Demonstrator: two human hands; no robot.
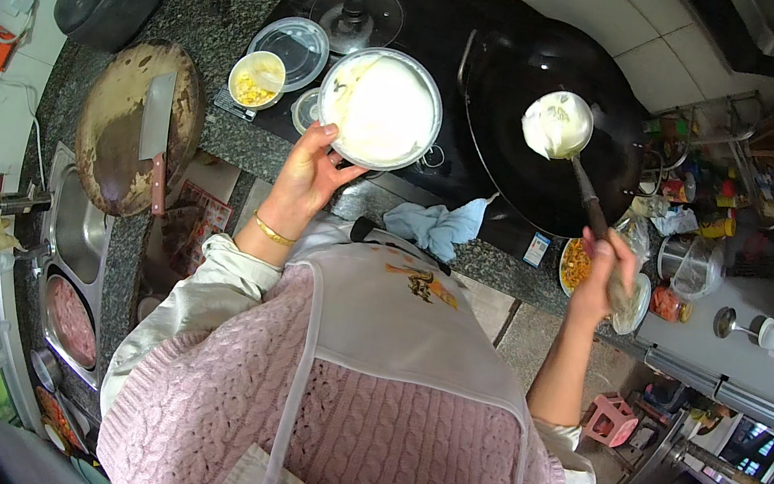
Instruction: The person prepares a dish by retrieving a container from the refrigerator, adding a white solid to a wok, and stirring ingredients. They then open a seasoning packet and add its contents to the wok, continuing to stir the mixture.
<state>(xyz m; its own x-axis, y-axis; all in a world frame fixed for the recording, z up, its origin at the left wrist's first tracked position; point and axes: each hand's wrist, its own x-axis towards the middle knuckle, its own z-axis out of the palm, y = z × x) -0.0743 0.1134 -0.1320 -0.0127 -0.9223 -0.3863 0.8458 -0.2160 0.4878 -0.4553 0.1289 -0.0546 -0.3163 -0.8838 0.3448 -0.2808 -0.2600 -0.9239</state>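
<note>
My left hand (314, 173) grips the near rim of a round plastic tub (381, 108) that holds a white, creamy substance. In my right hand (605, 277) is the handle of a ladle (559, 125), its bowl coated with the same kind of white stuff. That bowl hangs over a large black wok (537, 61). Left of the tub, a small cup with yellow pieces (254, 80) stands beside a clear plastic lid (288, 51). A glass pan lid (356, 17) lies behind them.
A cleaver (157, 118) rests on a round wooden chopping board (114, 145) at the left, by a steel sink (82, 224). A blue cloth (435, 223) lies at the counter's front edge. Right of the wok are a bowl of yellow food (573, 264) and a clear tub (691, 264).
</note>
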